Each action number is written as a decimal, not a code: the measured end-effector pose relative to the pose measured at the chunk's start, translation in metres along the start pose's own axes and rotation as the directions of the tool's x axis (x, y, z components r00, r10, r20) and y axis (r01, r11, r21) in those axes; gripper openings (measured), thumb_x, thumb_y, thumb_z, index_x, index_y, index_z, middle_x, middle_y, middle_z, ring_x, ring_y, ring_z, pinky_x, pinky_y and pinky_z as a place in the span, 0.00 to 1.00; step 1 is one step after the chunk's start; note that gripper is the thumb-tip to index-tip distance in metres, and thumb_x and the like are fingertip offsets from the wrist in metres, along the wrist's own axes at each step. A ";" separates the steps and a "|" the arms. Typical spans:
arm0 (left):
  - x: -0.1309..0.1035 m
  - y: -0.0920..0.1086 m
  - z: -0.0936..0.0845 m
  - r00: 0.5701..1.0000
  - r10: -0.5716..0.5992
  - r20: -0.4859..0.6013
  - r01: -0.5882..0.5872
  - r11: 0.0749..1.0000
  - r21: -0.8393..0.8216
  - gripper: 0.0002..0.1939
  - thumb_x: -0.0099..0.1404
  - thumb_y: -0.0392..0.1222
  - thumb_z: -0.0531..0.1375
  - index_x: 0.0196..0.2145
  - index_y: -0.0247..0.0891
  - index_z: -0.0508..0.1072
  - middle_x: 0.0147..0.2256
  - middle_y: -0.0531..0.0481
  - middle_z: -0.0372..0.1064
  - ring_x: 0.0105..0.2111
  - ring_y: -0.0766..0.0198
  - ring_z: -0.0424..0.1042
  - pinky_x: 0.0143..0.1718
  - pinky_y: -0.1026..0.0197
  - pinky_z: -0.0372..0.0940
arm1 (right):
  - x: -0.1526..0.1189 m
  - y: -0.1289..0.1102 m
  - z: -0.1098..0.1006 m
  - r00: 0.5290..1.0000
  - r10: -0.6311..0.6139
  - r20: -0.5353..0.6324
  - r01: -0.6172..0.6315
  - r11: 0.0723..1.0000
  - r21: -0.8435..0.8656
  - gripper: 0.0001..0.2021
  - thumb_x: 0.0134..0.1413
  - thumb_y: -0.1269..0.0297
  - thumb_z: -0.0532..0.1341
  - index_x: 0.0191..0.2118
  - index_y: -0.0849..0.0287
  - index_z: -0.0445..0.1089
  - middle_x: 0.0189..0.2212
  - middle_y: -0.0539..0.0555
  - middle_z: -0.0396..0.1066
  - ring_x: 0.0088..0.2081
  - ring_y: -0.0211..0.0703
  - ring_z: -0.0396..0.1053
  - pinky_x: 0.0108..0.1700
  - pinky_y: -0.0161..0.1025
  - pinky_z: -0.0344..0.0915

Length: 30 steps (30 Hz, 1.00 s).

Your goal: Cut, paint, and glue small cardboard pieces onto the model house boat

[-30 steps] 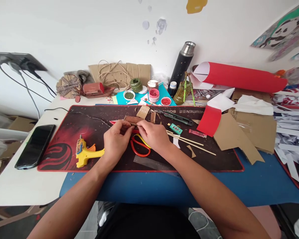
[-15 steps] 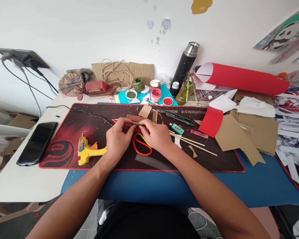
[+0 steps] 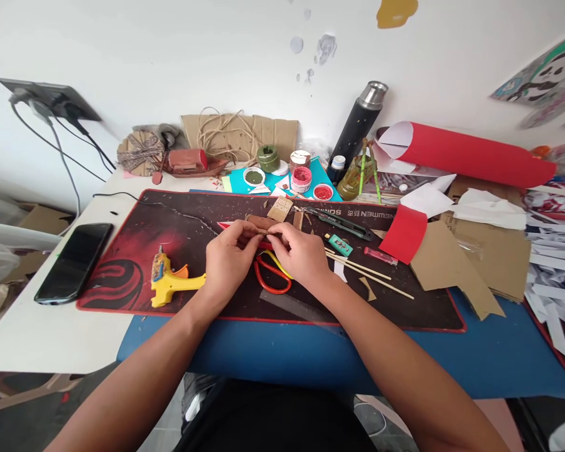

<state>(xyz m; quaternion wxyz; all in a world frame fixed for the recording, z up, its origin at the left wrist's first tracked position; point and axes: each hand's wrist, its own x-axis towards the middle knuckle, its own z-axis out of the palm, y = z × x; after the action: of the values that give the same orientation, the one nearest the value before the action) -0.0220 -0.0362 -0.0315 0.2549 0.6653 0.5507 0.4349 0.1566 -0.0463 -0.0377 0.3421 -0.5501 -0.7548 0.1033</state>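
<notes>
My left hand (image 3: 231, 256) and my right hand (image 3: 302, 254) meet over the dark desk mat, fingertips pinched on a small, thin brown strip (image 3: 262, 232) that looks like cardboard. Most of the strip is hidden by the fingers. Just beyond the hands lies a larger brown piece (image 3: 260, 221), with a red piece (image 3: 225, 225) partly showing beside the left fingers. Below and between the hands are scissors (image 3: 273, 290) with red and yellow handles, their blades out of sight. A yellow glue gun (image 3: 172, 282) lies left of my left hand.
Right of the hands lie a utility knife (image 3: 341, 224), a green glue-like packet (image 3: 339, 244), wooden sticks (image 3: 381, 280) and a pink lighter (image 3: 380, 255). Open paint jars (image 3: 301, 179) and a black thermos (image 3: 360, 122) stand behind. Cardboard (image 3: 445, 257) lies right, a phone (image 3: 74, 263) left.
The whole view has shifted slightly, so things appear a little farther right. Both hands keep their pinch on the brown strip, with barely any change in the fingers.
</notes>
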 end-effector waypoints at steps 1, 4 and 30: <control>0.000 0.000 0.000 1.000 0.001 0.000 -0.001 1.000 0.004 0.02 0.67 0.39 0.66 0.38 0.43 0.77 0.33 0.56 0.81 0.30 0.65 0.78 0.35 0.64 0.71 | 0.000 0.000 0.000 1.000 0.003 0.003 -0.003 1.000 0.002 0.08 0.74 0.61 0.62 0.48 0.55 0.78 0.31 0.49 0.83 0.28 0.41 0.77 0.32 0.37 0.59; 0.001 0.001 -0.001 1.000 -0.004 0.009 0.004 1.000 0.021 0.01 0.68 0.39 0.66 0.37 0.43 0.76 0.33 0.56 0.80 0.30 0.64 0.77 0.35 0.64 0.71 | 0.000 -0.001 -0.001 1.000 0.016 0.012 -0.016 1.000 -0.003 0.08 0.74 0.60 0.62 0.49 0.55 0.78 0.29 0.49 0.81 0.27 0.41 0.76 0.32 0.37 0.59; 0.016 0.006 -0.002 0.996 -0.054 0.064 0.050 0.996 0.075 0.04 0.66 0.39 0.67 0.35 0.44 0.74 0.32 0.55 0.80 0.31 0.59 0.78 0.35 0.59 0.68 | 0.006 -0.001 -0.002 0.996 0.087 0.000 -0.086 0.994 0.071 0.10 0.72 0.58 0.61 0.48 0.54 0.79 0.26 0.49 0.77 0.26 0.43 0.72 0.33 0.38 0.61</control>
<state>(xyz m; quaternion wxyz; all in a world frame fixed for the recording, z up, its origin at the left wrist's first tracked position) -0.0207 -0.0229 -0.0206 0.2594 0.6736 0.5748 0.3855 0.1563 -0.0415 -0.0328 0.3576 -0.5700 -0.7256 0.1439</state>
